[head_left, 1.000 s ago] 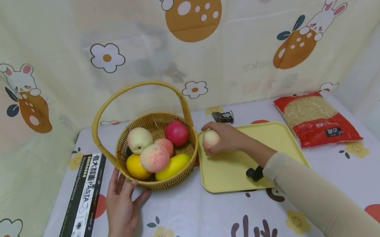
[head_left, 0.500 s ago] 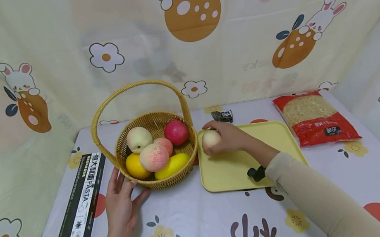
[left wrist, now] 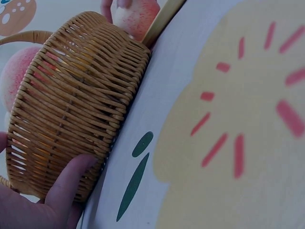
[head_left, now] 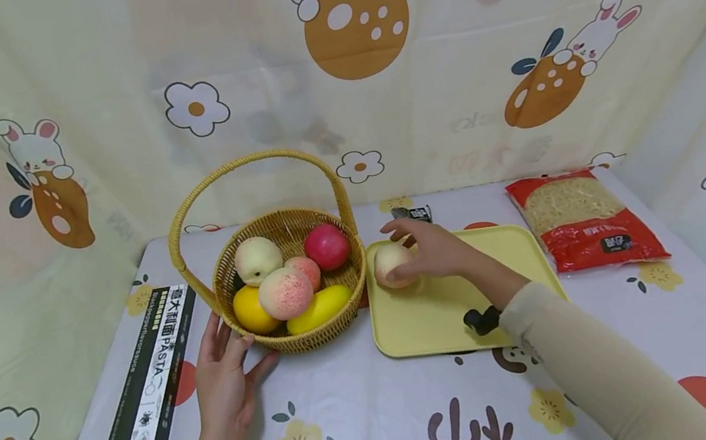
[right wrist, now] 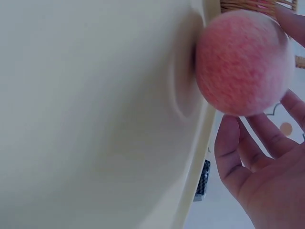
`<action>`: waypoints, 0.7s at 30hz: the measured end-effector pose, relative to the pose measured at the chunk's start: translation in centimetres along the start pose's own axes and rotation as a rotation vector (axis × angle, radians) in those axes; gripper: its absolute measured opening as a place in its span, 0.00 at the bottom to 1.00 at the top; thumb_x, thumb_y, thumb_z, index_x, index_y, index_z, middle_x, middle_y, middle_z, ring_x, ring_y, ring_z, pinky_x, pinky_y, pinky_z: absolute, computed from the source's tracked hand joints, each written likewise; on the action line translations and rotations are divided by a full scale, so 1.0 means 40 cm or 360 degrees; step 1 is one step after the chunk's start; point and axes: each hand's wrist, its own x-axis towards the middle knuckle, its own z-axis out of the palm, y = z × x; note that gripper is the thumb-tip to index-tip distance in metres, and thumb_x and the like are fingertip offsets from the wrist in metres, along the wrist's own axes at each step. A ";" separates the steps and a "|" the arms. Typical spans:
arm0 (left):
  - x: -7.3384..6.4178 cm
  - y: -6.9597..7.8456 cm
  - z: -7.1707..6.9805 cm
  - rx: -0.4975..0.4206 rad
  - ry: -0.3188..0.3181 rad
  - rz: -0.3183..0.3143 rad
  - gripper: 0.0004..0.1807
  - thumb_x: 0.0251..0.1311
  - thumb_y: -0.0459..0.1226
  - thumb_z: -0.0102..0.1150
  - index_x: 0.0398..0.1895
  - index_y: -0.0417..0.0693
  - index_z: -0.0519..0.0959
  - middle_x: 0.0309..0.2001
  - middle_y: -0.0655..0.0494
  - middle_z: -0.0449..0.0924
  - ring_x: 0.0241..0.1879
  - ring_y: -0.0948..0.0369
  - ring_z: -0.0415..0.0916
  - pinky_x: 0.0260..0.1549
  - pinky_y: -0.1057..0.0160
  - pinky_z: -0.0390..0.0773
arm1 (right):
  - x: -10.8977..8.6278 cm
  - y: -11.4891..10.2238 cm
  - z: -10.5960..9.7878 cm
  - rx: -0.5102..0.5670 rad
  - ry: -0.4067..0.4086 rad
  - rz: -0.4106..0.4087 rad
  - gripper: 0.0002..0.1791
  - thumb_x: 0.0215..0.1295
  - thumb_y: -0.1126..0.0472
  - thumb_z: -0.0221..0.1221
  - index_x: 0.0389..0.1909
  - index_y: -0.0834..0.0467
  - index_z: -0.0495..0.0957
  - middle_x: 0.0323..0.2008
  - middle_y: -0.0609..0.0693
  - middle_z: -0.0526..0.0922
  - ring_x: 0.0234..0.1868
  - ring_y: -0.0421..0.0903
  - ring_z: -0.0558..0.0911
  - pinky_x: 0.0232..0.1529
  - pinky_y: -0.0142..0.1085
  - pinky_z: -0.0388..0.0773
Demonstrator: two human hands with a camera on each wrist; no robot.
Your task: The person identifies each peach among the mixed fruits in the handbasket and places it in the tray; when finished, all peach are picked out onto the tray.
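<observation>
A pale, pink-blushed peach (head_left: 391,268) sits on the yellow tray (head_left: 427,328), near its left edge. Around the peach my right hand (head_left: 441,250) has loosened; in the right wrist view its fingers (right wrist: 228,138) are spread just off the fuzzy skin. My left hand (head_left: 224,381) rests with spread fingers against the near left side of a wicker basket (head_left: 323,336), thumb (left wrist: 71,179) on the weave. Inside the basket lie a white peach (head_left: 257,259), a pink-speckled peach (head_left: 286,293), a smaller pink fruit, a red fruit (head_left: 327,247), an orange-yellow fruit (head_left: 253,309) and a long yellow fruit (head_left: 320,309).
A black-and-white pasta box (head_left: 145,383) lies left of the basket. Behind the tray is a small black packet (head_left: 421,214), partly behind the right hand. A red bag (head_left: 587,220) of tan contents lies to the tray's right. The basket's tall handle (head_left: 248,158) arches upward.
My right hand has opened from the peach and drawn slightly up and to the right, leaving the peach on the tray. The left hand and basket have stayed put.
</observation>
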 end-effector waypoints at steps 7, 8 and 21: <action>-0.002 0.004 0.001 0.0017 0.0008 -0.0015 0.42 0.74 0.31 0.54 0.83 0.79 0.57 0.84 0.61 0.56 0.74 0.52 0.67 0.50 0.46 0.89 | -0.027 0.018 -0.034 0.0057 0.0022 0.0062 0.48 0.57 0.46 0.77 0.76 0.49 0.67 0.71 0.59 0.76 0.68 0.62 0.77 0.67 0.60 0.76; -0.003 0.005 0.001 0.0022 0.0010 -0.0017 0.42 0.74 0.32 0.54 0.83 0.79 0.57 0.84 0.61 0.56 0.74 0.52 0.67 0.50 0.47 0.89 | -0.033 0.023 -0.038 0.0070 0.0025 0.0071 0.48 0.57 0.45 0.77 0.76 0.49 0.67 0.71 0.59 0.76 0.68 0.62 0.77 0.67 0.60 0.77; -0.005 0.007 0.002 0.0027 0.0004 -0.0014 0.42 0.74 0.32 0.53 0.84 0.78 0.56 0.84 0.60 0.56 0.74 0.52 0.68 0.49 0.48 0.90 | -0.166 0.083 -0.107 0.0192 0.0146 0.0210 0.46 0.61 0.47 0.75 0.77 0.48 0.65 0.72 0.60 0.74 0.69 0.61 0.76 0.63 0.59 0.81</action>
